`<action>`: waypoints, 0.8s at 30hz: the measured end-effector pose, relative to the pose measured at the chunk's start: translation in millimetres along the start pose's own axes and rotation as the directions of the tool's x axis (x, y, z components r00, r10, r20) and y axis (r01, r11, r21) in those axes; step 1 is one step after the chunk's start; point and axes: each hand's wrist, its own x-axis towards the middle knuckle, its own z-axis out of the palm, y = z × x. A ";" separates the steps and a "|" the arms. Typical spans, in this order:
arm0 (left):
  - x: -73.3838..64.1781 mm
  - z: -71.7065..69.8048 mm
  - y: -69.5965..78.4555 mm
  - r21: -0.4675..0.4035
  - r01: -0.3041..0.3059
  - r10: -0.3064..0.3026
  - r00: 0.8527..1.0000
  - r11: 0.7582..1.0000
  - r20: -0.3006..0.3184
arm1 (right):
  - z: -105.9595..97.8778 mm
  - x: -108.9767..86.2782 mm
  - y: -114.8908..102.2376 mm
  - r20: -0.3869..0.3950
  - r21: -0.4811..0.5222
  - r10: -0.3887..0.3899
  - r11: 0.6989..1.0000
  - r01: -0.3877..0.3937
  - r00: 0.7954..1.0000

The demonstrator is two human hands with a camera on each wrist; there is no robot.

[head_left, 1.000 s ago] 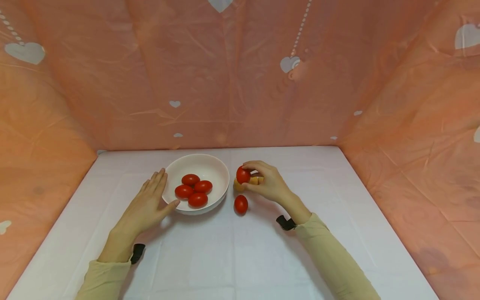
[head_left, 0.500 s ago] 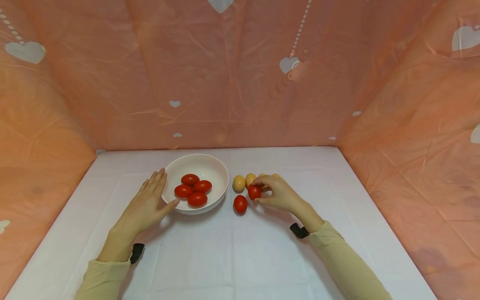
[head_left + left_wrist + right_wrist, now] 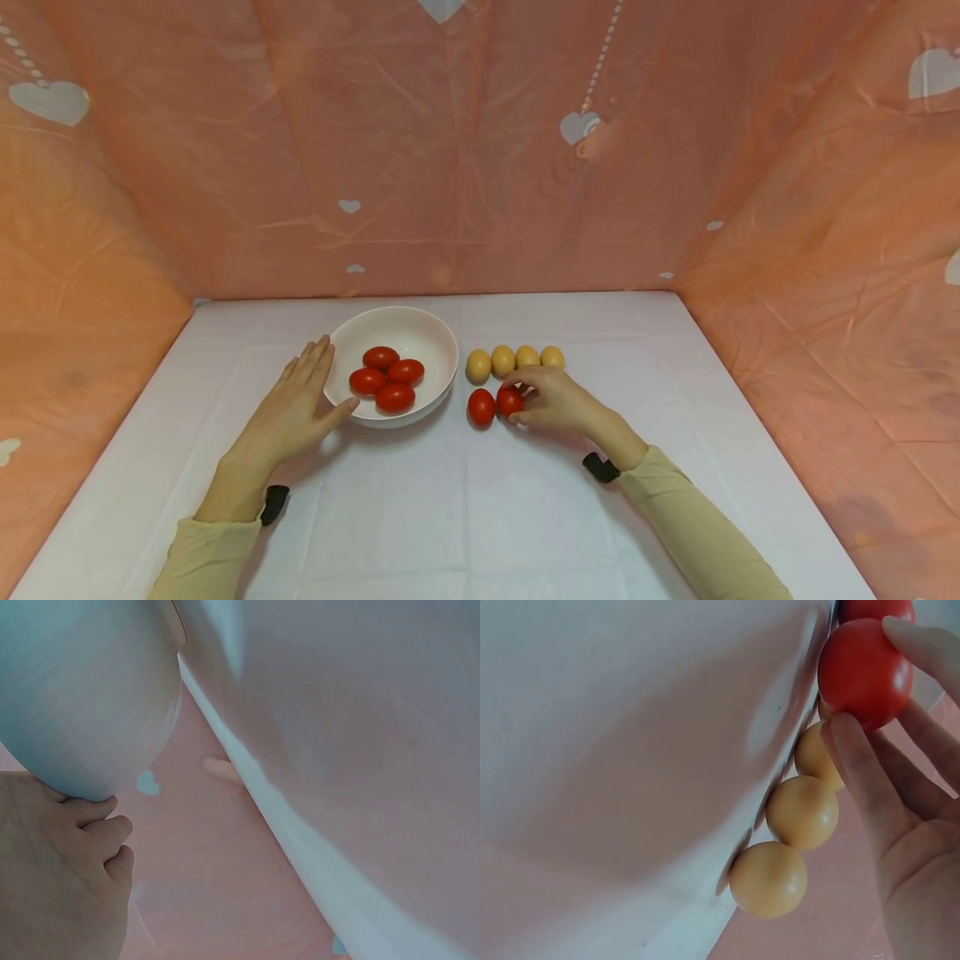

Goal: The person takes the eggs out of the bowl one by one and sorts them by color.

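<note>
My right hand (image 3: 555, 402) pinches a red oval tomato (image 3: 864, 673) between thumb and fingertips, at the tabletop. In the head view this held tomato (image 3: 510, 402) is just right of another tomato (image 3: 482, 408). My left hand (image 3: 291, 408) lies along the left side of a white bowl (image 3: 431, 337), fingers mostly straight and thumb over the near rim. Several red tomatoes (image 3: 395, 397) lie in the bowl. The left wrist view shows the left fingers (image 3: 109, 832) against the bowl's outer wall (image 3: 82, 697).
Behind the red pair, several yellow egg-shaped pieces (image 3: 503, 361) stand in a row, right of the bowl. A white cloth (image 3: 405, 517) covers the table. Orange-pink sheets (image 3: 480, 167) with pale hearts hang behind and at both sides.
My right hand has carried its tomato right and toward the near side, down beside the other one, uncovering the yellow row. My left hand has stayed at the bowl.
</note>
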 end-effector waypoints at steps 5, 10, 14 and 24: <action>1.0 0.2 -0.5 0.007 0.003 -0.003 1.000 1.000 0.002 | 1.2 -0.4 0.8 0.002 -0.032 -0.003 0.999 0.003 1.000; 1.0 0.2 -0.6 0.002 0.006 -0.006 1.000 1.000 0.005 | 2.6 -0.1 0.8 -0.003 -0.051 0.003 0.999 -0.003 1.000; 1.0 -0.4 -0.2 -0.001 0.006 -0.006 1.000 1.000 0.004 | 2.9 -0.3 0.2 -0.003 -0.051 0.004 0.999 -0.004 1.000; -0.7 0.0 0.4 -0.014 -0.004 0.004 1.000 1.000 -0.010 | 3.0 -1.3 -0.4 -0.010 -0.061 -0.021 0.998 0.020 1.000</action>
